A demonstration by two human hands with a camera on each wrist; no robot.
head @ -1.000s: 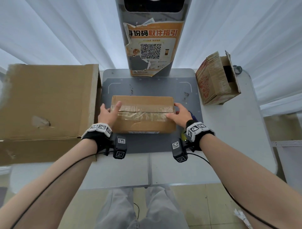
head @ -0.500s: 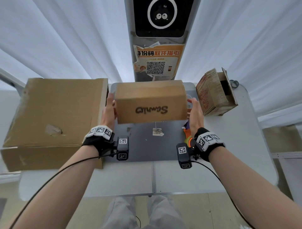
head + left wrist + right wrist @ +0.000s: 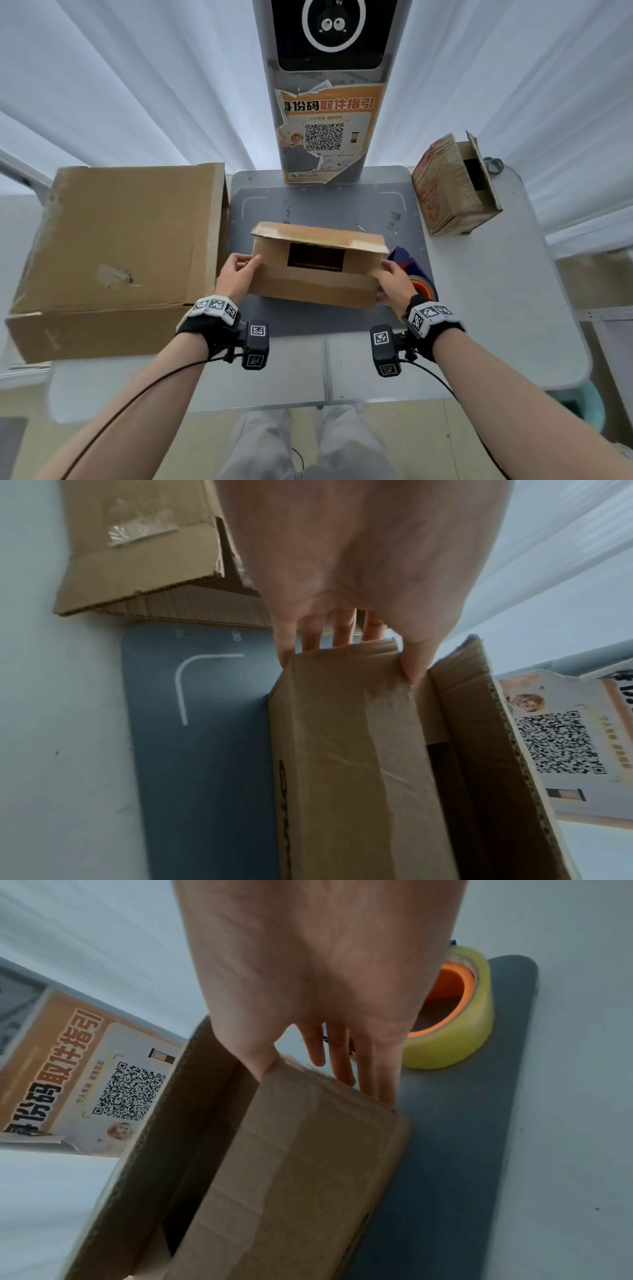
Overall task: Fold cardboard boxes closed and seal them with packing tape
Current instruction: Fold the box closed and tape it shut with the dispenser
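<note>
- box (image 3: 313,270) on the grey mat (image 3: 329,205), long axis left to right, open flaps facing the person.
- left hand (image 3: 236,275) pinches its left end, right hand (image 3: 394,282) grips its right end.
- tape roll (image 3: 423,287) partly hidden behind the right hand; box inside too dark to read.

1. Big box (image 3: 116,246) walls off the left; only a thin gap to the left hand (image 3: 236,279).
2. Tape roll (image 3: 452,1007) sits just beside the right hand (image 3: 394,282), blocking that side.
3. Pillar (image 3: 329,102) closes the back centre.
4. Small box (image 3: 455,188) fills the far right corner.
5. Bare mat (image 3: 325,209) lies behind the held box (image 3: 315,267); bare table (image 3: 496,308) to the right.
</note>
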